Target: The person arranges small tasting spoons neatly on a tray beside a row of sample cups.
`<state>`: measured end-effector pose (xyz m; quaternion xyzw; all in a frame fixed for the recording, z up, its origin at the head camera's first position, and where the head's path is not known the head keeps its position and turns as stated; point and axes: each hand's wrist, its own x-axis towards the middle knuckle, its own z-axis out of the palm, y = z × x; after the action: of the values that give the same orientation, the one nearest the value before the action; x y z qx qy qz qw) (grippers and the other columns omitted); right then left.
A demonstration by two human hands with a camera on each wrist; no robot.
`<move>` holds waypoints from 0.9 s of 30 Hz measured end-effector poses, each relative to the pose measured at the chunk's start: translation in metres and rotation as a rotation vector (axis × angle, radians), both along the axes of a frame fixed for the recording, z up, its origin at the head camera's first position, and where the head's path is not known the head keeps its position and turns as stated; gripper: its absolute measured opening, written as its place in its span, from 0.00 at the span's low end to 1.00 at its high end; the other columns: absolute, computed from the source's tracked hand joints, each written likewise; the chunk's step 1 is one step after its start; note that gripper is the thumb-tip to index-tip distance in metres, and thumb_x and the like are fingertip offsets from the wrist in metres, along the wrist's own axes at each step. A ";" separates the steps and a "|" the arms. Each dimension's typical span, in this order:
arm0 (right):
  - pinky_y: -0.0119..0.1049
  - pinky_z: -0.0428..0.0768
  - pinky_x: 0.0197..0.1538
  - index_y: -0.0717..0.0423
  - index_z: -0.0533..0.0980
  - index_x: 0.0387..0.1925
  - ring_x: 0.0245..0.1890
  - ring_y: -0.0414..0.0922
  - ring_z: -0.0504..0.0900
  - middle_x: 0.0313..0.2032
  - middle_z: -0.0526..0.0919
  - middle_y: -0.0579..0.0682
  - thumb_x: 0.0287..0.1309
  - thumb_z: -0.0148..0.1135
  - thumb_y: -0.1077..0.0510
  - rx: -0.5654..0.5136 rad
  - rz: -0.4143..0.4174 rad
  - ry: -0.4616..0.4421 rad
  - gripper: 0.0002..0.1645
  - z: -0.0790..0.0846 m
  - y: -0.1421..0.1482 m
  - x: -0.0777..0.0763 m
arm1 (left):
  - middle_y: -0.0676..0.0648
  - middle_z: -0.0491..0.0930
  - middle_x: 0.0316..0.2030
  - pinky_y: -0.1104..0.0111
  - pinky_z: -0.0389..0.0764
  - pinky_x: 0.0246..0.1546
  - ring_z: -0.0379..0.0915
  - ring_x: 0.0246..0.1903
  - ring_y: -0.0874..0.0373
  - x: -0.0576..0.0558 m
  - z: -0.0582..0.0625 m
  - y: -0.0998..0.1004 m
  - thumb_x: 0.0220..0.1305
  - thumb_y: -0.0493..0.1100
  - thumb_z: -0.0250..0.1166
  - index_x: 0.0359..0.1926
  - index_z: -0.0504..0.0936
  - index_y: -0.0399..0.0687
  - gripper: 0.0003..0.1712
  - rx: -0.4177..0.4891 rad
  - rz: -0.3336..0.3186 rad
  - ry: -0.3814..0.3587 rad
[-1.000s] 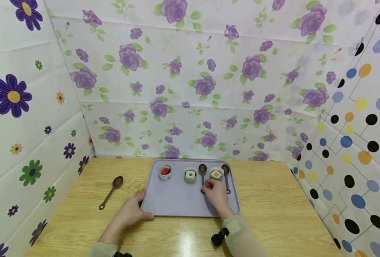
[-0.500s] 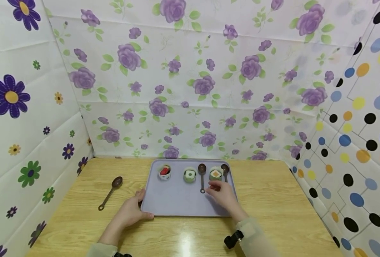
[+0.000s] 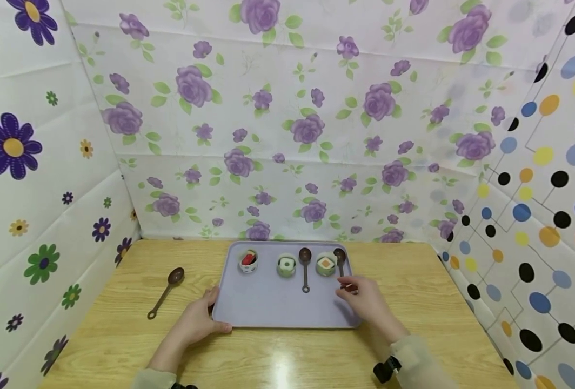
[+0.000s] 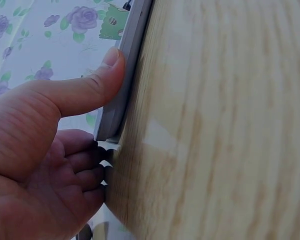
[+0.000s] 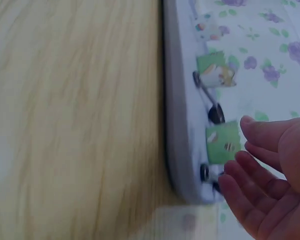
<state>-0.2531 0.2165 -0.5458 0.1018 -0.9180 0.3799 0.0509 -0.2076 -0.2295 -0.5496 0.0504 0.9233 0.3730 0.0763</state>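
My left hand (image 3: 197, 319) holds the near left corner of a lavender tray (image 3: 268, 310); in the left wrist view its thumb (image 4: 107, 75) presses the front edge while the other fingers bend round the side. Over the tray's right edge, my right hand (image 3: 365, 300) has loosely bent fingers with nothing between them. Its fingertips overlap the handle of a brown spoon (image 3: 340, 256) at the tray's right side. Another brown spoon (image 3: 305, 273) lies between two green paper cups, one with a white piece with a green centre (image 3: 286, 266), one with an orange-centred piece (image 3: 326, 263).
A white cup with a red-topped piece (image 3: 248, 262) stands at the tray's back left. Left of the tray, a third brown spoon (image 3: 166, 292) lies slantwise on the wooden table (image 3: 414, 302). Patterned cloth (image 3: 268, 124) walls in the back and both sides.
My right hand has let go of the middle spoon's handle and moved right, to the right spoon's handle. The left hand stays at the tray's corner.
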 end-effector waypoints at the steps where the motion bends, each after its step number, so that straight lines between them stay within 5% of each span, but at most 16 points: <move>1: 0.41 0.88 0.45 0.58 0.87 0.58 0.44 0.45 0.88 0.50 0.90 0.53 0.65 0.77 0.58 0.012 -0.002 0.008 0.21 -0.001 0.004 0.000 | 0.22 0.54 0.77 0.37 0.61 0.75 0.52 0.77 0.26 0.000 0.000 0.000 0.44 0.51 0.90 0.80 0.54 0.26 0.74 -0.001 0.000 0.002; 12: 0.55 0.85 0.60 0.59 0.78 0.70 0.59 0.59 0.85 0.65 0.82 0.60 0.66 0.77 0.50 0.141 0.103 -0.016 0.35 -0.009 0.050 0.001 | 0.23 0.55 0.77 0.37 0.60 0.75 0.52 0.77 0.26 0.001 0.000 -0.001 0.44 0.51 0.90 0.80 0.55 0.25 0.73 0.006 0.006 0.011; 19: 0.62 0.67 0.75 0.64 0.65 0.80 0.75 0.65 0.68 0.76 0.69 0.65 0.63 0.77 0.40 0.270 0.251 -0.027 0.55 -0.012 0.064 0.005 | 0.23 0.54 0.78 0.36 0.61 0.74 0.51 0.77 0.26 0.001 0.000 -0.002 0.45 0.52 0.90 0.80 0.55 0.26 0.74 0.004 0.004 0.001; 27: 0.69 0.60 0.76 0.64 0.54 0.84 0.81 0.69 0.52 0.82 0.55 0.67 0.57 0.75 0.28 0.300 0.337 -0.142 0.71 -0.011 0.070 0.011 | 0.23 0.54 0.78 0.37 0.59 0.75 0.50 0.78 0.27 0.000 0.000 -0.001 0.45 0.52 0.90 0.81 0.55 0.26 0.73 0.002 0.009 -0.002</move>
<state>-0.2424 0.2865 -0.5565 0.2328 -0.9355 0.2486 -0.0938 -0.2078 -0.2301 -0.5498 0.0458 0.9231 0.3742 0.0757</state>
